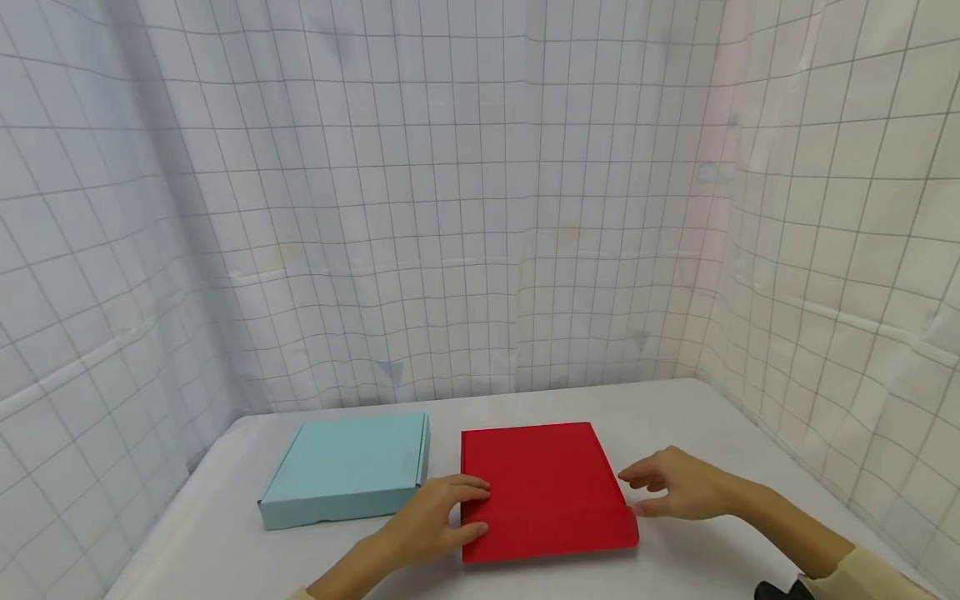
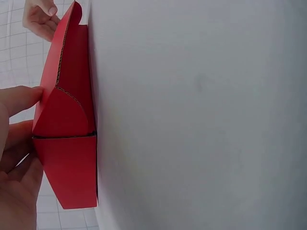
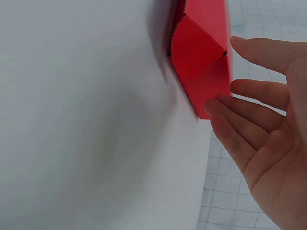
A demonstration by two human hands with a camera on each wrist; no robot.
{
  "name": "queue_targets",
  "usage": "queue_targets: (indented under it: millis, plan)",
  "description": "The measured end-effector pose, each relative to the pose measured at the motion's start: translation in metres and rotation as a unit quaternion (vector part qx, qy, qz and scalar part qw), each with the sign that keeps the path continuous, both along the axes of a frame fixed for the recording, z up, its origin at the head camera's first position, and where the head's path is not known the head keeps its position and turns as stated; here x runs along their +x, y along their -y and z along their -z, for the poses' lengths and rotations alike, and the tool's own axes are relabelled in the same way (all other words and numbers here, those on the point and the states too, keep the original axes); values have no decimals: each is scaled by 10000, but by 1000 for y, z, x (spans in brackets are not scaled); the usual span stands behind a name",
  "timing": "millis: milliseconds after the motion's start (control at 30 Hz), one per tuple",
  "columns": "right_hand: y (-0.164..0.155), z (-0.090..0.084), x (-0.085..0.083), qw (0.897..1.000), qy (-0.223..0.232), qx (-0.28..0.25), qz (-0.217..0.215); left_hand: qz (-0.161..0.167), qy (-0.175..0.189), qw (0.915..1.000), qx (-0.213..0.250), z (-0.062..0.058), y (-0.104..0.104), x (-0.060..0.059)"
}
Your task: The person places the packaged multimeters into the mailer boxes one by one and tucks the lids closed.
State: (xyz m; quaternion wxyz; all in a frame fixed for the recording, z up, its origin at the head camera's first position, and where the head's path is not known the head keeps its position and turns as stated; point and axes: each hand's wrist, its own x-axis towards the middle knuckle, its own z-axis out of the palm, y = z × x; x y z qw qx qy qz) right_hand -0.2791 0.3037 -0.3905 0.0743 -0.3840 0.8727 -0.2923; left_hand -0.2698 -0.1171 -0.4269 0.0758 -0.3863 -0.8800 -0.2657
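Note:
A flat red cardboard box [image 1: 532,467] lies on the white table, its lid down and its front flap [image 1: 555,533] sticking out toward me. In the left wrist view the side ear [image 2: 64,115] of that flap shows outside the box. My left hand [image 1: 431,517] rests on the box's left edge, thumb on the flap and fingers on the lid. At the right edge is my right hand [image 1: 686,485], fingers loosely bent and holding nothing. Its thumb is close to the flap's right end; whether they touch I cannot tell. The right ear [image 3: 194,48] shows in the right wrist view.
A light blue cardboard box [image 1: 352,462], closed, lies to the left of the red one, close beside my left hand. White curtains [image 1: 480,208] with a grid pattern hang behind the table [image 1: 660,408] and along both sides.

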Motion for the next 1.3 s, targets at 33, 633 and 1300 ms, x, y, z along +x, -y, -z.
queue_targets:
  millis: [33,633,1300]
  plan:
    - [-2,3,1,10000,0,-39,13,2,1,10000,27,0,0,0]
    - [5,46,13,9863,1071,-1032,710,-134,324,9992,194,1,-1,0]
    - [13,38,19,8880,3785,-2147,1488,-150,548,9983,83,-12,-3,2]
